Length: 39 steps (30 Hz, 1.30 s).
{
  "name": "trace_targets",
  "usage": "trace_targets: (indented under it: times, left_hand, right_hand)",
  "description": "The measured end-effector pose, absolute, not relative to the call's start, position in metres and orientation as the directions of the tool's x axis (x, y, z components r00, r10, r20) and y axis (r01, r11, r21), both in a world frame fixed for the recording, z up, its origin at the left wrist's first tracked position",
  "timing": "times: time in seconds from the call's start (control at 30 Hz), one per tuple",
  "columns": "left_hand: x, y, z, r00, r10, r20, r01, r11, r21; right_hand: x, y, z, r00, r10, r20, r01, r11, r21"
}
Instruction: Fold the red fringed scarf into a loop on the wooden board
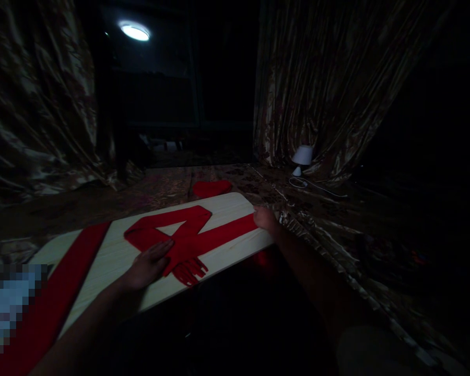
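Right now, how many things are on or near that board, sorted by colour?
Pale wood: 1 (board)
Red: 3 (glove-shaped cloth, long strip, piece beyond the board)
White: 2 (lamp, cable)
Total: 6
A red patch under the board's right edge is too dark to count.

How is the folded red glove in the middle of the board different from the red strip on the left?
The folded red glove doubles back on itself, leaving a triangular gap, fingers spread at the near edge; the red strip lies straight and flat. The left hand rests flat on the glove; no hand touches the strip. Both are red cloth on the pale wooden board.
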<state>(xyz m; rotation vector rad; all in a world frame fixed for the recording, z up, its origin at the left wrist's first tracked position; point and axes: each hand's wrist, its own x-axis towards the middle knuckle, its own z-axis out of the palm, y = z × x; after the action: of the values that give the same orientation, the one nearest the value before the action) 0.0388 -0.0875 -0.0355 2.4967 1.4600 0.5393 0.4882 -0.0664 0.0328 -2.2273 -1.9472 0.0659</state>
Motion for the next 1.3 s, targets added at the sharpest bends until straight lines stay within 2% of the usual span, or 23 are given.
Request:
trace_targets:
  times: [0.07,0.13,0.23,0.37,0.5,0.6,0.7,0.8,0.93,1.1,1.3]
  left_hand:
    - [0.039,-0.088,-0.036,0.439,0.875,0.202,0.805,-0.483,0.345]
    - [0.040,-0.089,-0.036,0.431,0.885,0.177,0.818,-0.466,0.336]
    - [0.041,-0.091,-0.035,0.430,0.891,0.148,0.828,-0.454,0.328]
    - [0.044,-0.095,-0.033,0.442,0.881,0.168,0.818,-0.473,0.328]
    - [0.048,-0.096,-0.033,0.418,0.892,0.172,0.827,-0.452,0.334]
    - [0.049,-0.099,-0.032,0.390,0.905,0.170,0.824,-0.426,0.374]
    - [0.050,-0.108,-0.028,0.374,0.902,0.218,0.779,-0.433,0.454]
    - [0.050,-0.120,-0.023,0.320,0.879,0.354,0.700,-0.471,0.537]
    - [0.050,-0.137,-0.019,0.317,0.820,0.476,0.659,-0.551,0.512]
    - [0.053,-0.146,-0.017,0.408,0.821,0.400,0.694,-0.564,0.448]
    - [0.054,-0.149,-0.009,0.448,0.812,0.374,0.700,-0.579,0.418]
  right_hand:
    - [0.444,-0.069,0.027,-0.021,0.988,0.155,0.981,0.050,-0.188]
    - [0.399,-0.077,0.019,-0.300,0.926,0.229,0.916,0.347,-0.202]
    - [0.351,-0.089,0.004,-0.519,0.842,0.144,0.813,0.539,-0.219]
    - [0.336,-0.085,-0.007,-0.501,0.866,0.000,0.846,0.490,-0.209]
    - [0.355,-0.073,-0.012,-0.437,0.899,0.002,0.885,0.430,-0.180]
    - [0.366,-0.076,-0.014,-0.408,0.891,0.198,0.865,0.447,-0.229]
    - [0.365,-0.088,-0.014,-0.385,0.812,0.439,0.790,0.536,-0.297]
    - [0.353,-0.101,-0.012,-0.457,0.725,0.516,0.701,0.650,-0.293]
    - [0.331,-0.105,-0.008,-0.551,0.685,0.477,0.632,0.716,-0.297]
    - [0.303,-0.095,0.003,-0.524,0.764,0.376,0.654,0.644,-0.397]
    - [0.295,-0.093,0.014,-0.728,0.644,0.235,0.570,0.759,-0.314]
